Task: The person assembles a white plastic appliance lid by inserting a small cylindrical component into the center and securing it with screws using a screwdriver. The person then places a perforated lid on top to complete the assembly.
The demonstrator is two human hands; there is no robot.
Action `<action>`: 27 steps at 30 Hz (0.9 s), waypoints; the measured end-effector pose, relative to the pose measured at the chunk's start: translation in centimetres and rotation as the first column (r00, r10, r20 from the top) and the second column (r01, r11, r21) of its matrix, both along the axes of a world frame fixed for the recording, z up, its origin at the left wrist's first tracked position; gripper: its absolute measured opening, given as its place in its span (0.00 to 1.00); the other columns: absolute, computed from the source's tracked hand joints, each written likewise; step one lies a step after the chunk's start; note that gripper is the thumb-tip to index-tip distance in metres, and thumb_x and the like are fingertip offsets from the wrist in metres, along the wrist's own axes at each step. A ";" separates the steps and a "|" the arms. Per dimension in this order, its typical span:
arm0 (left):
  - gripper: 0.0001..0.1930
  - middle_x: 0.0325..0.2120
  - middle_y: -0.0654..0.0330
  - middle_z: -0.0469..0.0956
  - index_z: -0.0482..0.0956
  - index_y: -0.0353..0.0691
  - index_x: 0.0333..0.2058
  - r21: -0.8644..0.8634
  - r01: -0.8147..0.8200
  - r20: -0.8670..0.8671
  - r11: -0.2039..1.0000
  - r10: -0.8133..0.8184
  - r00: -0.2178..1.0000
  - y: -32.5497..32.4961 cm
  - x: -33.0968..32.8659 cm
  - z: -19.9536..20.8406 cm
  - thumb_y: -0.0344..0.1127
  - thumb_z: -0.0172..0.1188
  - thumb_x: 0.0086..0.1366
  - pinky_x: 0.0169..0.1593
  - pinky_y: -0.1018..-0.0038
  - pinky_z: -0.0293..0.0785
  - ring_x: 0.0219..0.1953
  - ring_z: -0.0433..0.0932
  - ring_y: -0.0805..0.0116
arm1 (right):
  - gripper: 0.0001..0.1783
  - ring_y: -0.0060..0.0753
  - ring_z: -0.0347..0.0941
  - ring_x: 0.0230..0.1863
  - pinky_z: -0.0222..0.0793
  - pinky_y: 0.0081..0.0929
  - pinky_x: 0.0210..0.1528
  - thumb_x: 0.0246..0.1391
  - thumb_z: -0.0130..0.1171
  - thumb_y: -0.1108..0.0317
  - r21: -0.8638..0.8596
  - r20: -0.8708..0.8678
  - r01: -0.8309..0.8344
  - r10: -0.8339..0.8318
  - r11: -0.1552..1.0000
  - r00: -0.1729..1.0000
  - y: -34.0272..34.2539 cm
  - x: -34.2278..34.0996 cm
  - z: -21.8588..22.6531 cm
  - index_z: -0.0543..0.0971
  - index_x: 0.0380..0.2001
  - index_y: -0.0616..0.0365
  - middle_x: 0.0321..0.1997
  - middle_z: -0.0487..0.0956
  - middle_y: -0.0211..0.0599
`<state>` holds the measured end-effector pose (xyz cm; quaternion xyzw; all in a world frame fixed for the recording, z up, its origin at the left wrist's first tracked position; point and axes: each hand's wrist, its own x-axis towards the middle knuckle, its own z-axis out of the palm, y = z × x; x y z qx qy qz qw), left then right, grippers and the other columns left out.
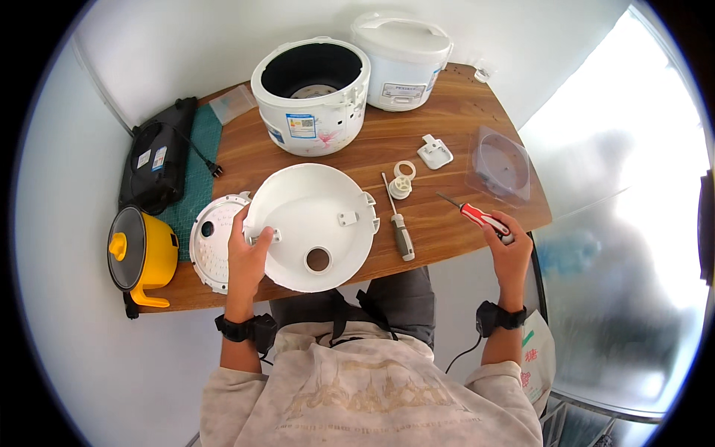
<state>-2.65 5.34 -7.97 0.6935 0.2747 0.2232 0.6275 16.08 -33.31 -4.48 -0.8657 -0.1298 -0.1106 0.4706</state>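
My left hand (248, 253) grips the left rim of a round white plastic lid shell (316, 212), its hollow side facing up and a round hole near the front. Partly under that shell lies a white perforated disc (212, 257). Off to the right, my right hand (509, 249) is closed around a red-and-white screwdriver (480, 216), its shaft pointing left over the table. Between the hands lie a grey-handled screwdriver (403, 237), a white ring (405, 169) and a small round slotted part (400, 188). Farther back is a white latch-like piece (435, 152).
A white rice cooker body (313, 123) without its lid stands at the back, beside a second white cooker (402, 63). On the left are a black appliance (156, 160), a green mat (197, 179) and a yellow pot (158, 253). A clear plastic tray (514, 192) lies near the right edge.
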 end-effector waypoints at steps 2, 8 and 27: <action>0.31 0.55 0.47 0.75 0.63 0.33 0.64 -0.001 -0.001 -0.021 1.000 0.001 1.000 0.1 0.1 0.2 0.29 0.61 0.63 0.56 0.68 0.76 0.53 0.78 0.61 | 0.16 0.18 0.76 0.36 0.72 0.20 0.41 0.53 0.69 0.70 0.003 -0.039 0.019 -0.019 1.000 0.999 0.3 0.4 -0.5 0.82 0.45 0.62 0.36 0.84 0.34; 0.32 0.54 0.49 0.75 0.63 0.34 0.63 -0.115 0.008 0.009 0.993 -0.007 1.000 -0.2 -0.2 1.6 0.30 0.64 0.61 0.56 0.68 0.76 0.53 0.77 0.62 | 0.15 0.26 0.78 0.37 0.72 0.25 0.42 0.52 0.68 0.72 -0.027 -0.041 -0.069 0.068 0.997 0.997 1.9 2.0 -1.8 0.78 0.42 0.61 0.37 0.82 0.37; 0.36 0.54 0.51 0.75 0.63 0.35 0.64 -0.197 0.022 0.004 0.980 -0.022 1.000 0.3 0.1 2.3 0.29 0.68 0.58 0.55 0.66 0.78 0.54 0.78 0.61 | 0.19 0.54 0.75 0.43 0.71 0.42 0.47 0.50 0.65 0.74 -0.300 0.053 -0.197 0.223 0.933 0.973 2.9 3.8 -4.2 0.74 0.46 0.58 0.44 0.76 0.46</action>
